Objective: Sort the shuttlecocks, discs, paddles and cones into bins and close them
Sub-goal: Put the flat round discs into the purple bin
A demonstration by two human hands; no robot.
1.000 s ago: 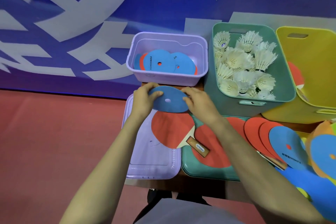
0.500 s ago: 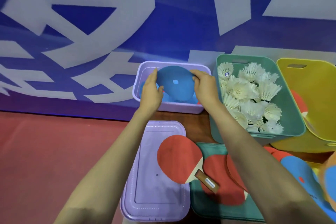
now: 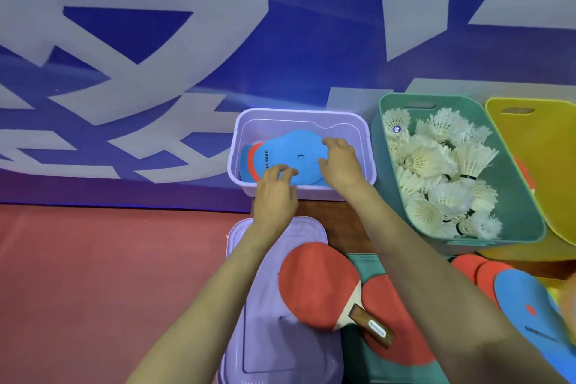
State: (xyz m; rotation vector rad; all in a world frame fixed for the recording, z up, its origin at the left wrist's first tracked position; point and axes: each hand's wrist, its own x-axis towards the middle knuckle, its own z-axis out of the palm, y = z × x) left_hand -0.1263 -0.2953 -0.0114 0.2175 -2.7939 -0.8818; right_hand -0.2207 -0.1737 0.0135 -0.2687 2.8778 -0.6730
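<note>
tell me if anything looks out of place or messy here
Two red paddles lie loose across the purple lid and green lid, not in any bin. More discs sit unsorted at the right edge. Otherwise the blue discs in the purple bin and the shuttlecocks in the green bin look orderly.

Both arms outstretched; left hand point(image 3: 276, 187), right hand point(image 3: 339, 162) palms down, fingers spread

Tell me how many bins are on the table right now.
3: purple bin at the left holding discs, green bin in the middle holding shuttlecocks, yellow bin at the right edge, partly cut off.
</note>
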